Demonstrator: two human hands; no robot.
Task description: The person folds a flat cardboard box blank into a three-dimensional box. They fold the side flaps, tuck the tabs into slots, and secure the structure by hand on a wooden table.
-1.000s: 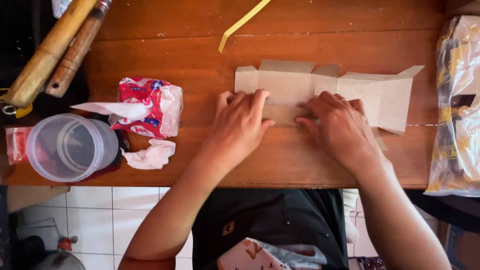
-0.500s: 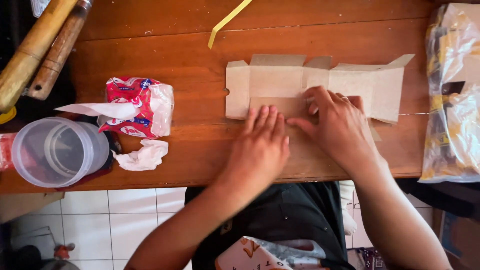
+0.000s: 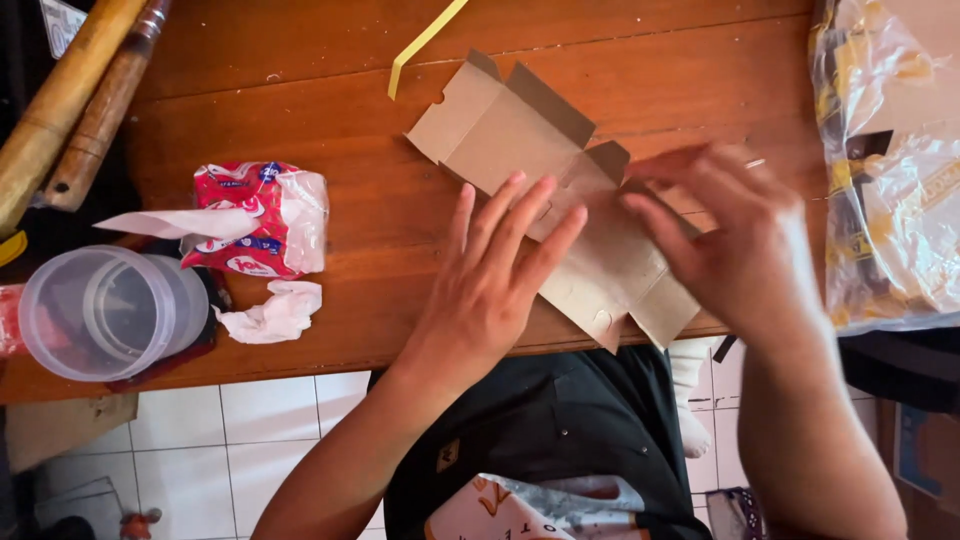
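Pressing flat with spread fingers, our left hand (image 3: 495,275) rests on the unfolded carton (image 3: 545,185), which lies diagonally on the bench (image 3: 330,100), one corner past the near edge. Our right hand (image 3: 735,245), blurred, touches its right side; whether it pinches we cannot tell. Farther left sit a tissue pack (image 3: 255,220) and a jar (image 3: 105,310).

Bare table (image 3: 300,90) lies open on the far side, crossed only by a yellow strip (image 3: 425,42) at the far edge. To the left, a tissue packet (image 3: 258,218), a crumpled tissue (image 3: 270,312) and a clear plastic cup (image 3: 105,310) crowd the near edge, with two wooden sticks (image 3: 75,110) at the far left corner. A plastic bag (image 3: 890,170) blocks the right side.
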